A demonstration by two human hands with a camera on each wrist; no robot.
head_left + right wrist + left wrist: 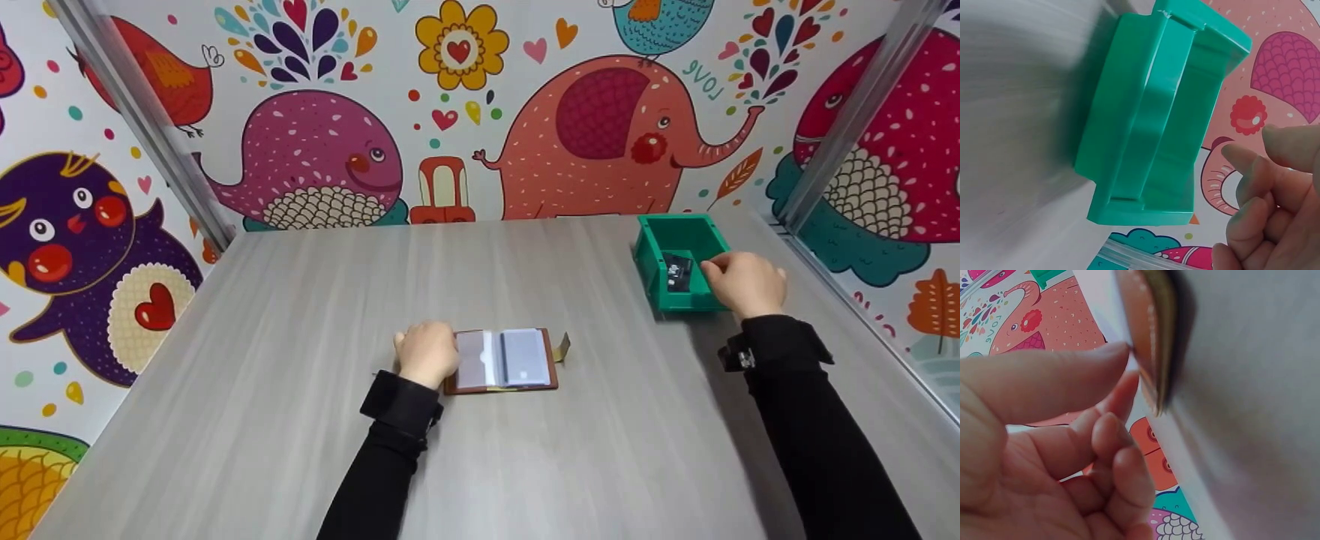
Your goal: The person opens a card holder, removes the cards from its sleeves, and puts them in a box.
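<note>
A brown card holder [555,367] lies spread on the table, showing clear plastic sleeves [525,358], with a strap tab sticking out on its right. My left hand [427,354] pinches its left edge between thumb and index finger; in the left wrist view the thumb [1084,374] meets the stitched brown cover [1143,326]. Over the front right corner of a green bin [694,301] hovers my right hand [746,285], its fingers loosely curled around nothing. Inside the bin is a black card-like item [677,271] with white marks.
The pale wood-grain table [300,300] runs back to a wall printed with cartoon animals [592,142]. Metal posts [142,120] stand at the back corners. The bin sits at the table's back right, near the right side panel.
</note>
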